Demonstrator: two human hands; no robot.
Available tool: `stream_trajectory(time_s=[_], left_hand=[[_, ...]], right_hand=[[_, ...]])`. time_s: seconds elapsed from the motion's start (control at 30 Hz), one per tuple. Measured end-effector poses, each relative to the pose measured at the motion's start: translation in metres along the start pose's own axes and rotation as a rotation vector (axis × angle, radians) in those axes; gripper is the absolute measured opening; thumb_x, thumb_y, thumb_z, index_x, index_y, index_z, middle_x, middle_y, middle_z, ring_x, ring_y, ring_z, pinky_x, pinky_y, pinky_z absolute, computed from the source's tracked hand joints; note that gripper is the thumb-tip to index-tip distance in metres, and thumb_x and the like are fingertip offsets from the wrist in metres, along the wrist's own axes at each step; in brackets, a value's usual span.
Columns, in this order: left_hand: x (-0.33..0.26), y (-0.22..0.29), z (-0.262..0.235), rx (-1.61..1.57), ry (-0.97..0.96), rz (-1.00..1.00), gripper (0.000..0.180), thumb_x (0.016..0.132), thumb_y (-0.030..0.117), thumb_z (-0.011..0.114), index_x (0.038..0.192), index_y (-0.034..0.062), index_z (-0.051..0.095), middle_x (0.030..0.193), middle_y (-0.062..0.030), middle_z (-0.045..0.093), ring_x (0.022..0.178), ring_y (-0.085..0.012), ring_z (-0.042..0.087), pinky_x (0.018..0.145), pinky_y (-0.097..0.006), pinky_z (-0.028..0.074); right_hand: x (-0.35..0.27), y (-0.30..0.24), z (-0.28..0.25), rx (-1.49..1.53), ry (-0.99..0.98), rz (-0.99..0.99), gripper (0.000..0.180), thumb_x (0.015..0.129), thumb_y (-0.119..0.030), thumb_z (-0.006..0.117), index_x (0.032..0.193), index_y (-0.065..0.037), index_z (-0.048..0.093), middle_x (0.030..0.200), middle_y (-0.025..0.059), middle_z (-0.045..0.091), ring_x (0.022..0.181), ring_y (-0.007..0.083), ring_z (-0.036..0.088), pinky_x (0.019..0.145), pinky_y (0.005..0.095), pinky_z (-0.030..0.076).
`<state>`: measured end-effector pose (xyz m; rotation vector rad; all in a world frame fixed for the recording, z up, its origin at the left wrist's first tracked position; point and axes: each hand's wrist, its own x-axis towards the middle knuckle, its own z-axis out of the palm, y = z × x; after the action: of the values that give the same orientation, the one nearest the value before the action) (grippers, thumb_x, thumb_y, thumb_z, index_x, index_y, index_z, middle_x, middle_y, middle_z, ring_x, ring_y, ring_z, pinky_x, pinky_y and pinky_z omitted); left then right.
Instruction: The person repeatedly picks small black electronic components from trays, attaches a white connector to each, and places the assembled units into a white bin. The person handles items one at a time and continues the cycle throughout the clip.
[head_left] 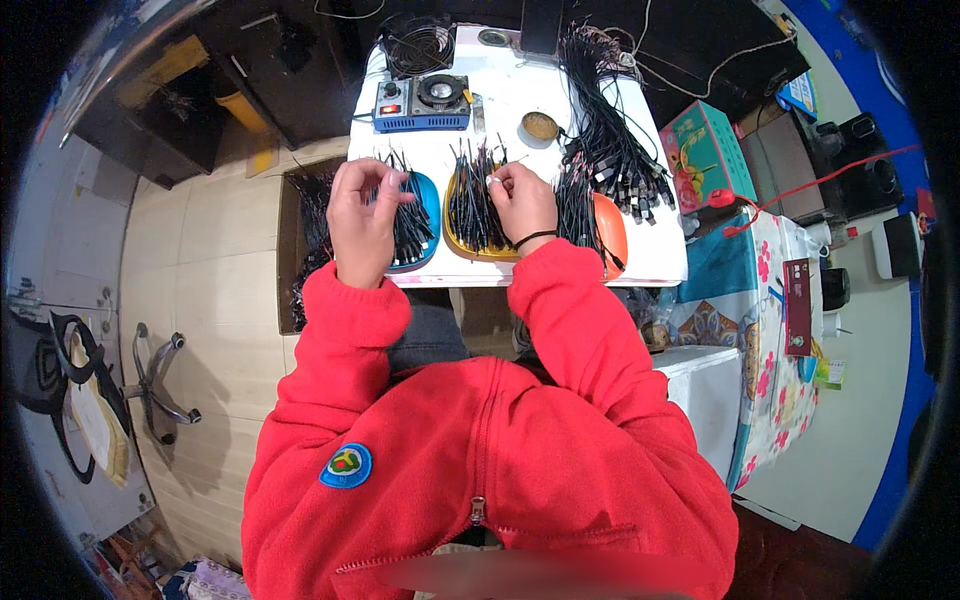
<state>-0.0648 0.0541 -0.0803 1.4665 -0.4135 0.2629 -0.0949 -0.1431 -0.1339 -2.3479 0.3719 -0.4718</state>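
My left hand (364,222) is above the left edge of a blue tray (432,192), its fingers curled toward the thumb. My right hand (526,204), with a black band at the wrist, is pinched closed over the right side of a yellow tray (480,252). Whatever either hand holds is too small to make out. Short black cables (410,226) lie in the blue tray, and a thick bunch of black cables (474,205) fills the yellow one. More black cables (573,205) lie by an orange tray (611,225), partly behind my right hand.
Behind the trays on the white table (510,75) stand a blue box-shaped device (424,105), a fan (417,48) and a round tin (540,127). A large cable bundle (615,130) hangs across the right side. A box of cables (305,235) sits left, beside the table.
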Motion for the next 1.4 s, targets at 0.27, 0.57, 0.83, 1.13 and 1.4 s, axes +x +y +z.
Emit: stream_trajectory(time_s=[0.27,0.57,0.83,1.13,1.4], left_hand=[[-0.031,0.013,0.017,-0.484,-0.258,-0.49,0.015,0.097,0.011,0.044,0.105,-0.0006,0.048,0.077,-0.0117,0.06,0.052,-0.0062,0.039,0.048,-0.018,0.031],[-0.059,0.044,0.031,-0.57,-0.141,-0.586,0.011,0.09,0.003,0.058,0.099,-0.0027,0.061,0.099,-0.0133,0.066,0.079,-0.0116,0.062,0.063,-0.021,0.051],[-0.072,0.052,0.038,-0.657,-0.19,-0.55,0.011,0.084,-0.001,0.065,0.094,-0.0044,0.066,0.117,-0.0157,0.061,0.082,-0.0101,0.061,0.062,-0.019,0.047],[-0.078,0.053,0.043,-0.657,-0.239,-0.564,0.012,0.085,-0.001,0.063,0.096,-0.0053,0.065,0.113,-0.0136,0.062,0.085,-0.0128,0.063,0.07,-0.024,0.053],[-0.082,0.056,0.043,-0.616,-0.317,-0.61,0.013,0.087,0.0,0.06,0.099,-0.0055,0.06,0.09,-0.0128,0.067,0.081,-0.0169,0.066,0.066,-0.025,0.053]], right_hand=[[-0.02,-0.03,-0.049,0.076,0.338,-0.365,0.008,0.083,-0.007,0.061,0.089,-0.004,0.06,0.082,0.0123,0.059,0.076,0.0323,0.058,0.07,0.0382,0.047],[-0.09,-0.056,-0.073,0.765,-0.098,-0.106,0.01,0.091,-0.003,0.054,0.098,0.003,0.056,0.081,0.0057,0.064,0.074,0.0095,0.061,0.066,0.0235,0.049],[-0.109,-0.06,-0.077,0.668,-0.131,-0.137,0.01,0.09,-0.004,0.055,0.096,0.003,0.056,0.08,0.0061,0.062,0.072,0.0101,0.061,0.064,0.0245,0.049],[-0.111,-0.058,-0.086,0.537,-0.065,-0.201,0.012,0.086,-0.006,0.06,0.095,0.001,0.061,0.077,0.0087,0.064,0.067,0.0134,0.063,0.061,0.0264,0.049],[-0.096,-0.057,-0.105,0.779,-0.083,-0.063,0.01,0.084,-0.005,0.066,0.091,0.001,0.064,0.082,0.0027,0.064,0.067,0.005,0.055,0.059,0.0194,0.044]])
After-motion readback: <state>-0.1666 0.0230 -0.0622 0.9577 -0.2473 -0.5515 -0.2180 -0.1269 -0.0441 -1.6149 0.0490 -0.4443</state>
